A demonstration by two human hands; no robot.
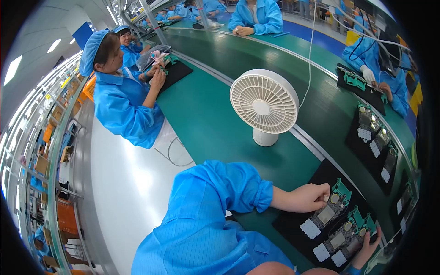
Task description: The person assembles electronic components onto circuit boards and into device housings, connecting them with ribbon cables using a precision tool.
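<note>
Circuit boards (326,214) lying side by side on black mat (288,223); left hand (308,197) pinching small pale piece (326,198) beside one; right hand (369,247) curling at other's edge, grip unclear.

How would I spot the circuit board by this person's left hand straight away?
Find the white fan on the green bench, then look down and right to the black mat. The circuit board lies there, by the left hand. It is the one nearest the fan; the neighbouring boards lie farther right, close to the right hand.
</note>
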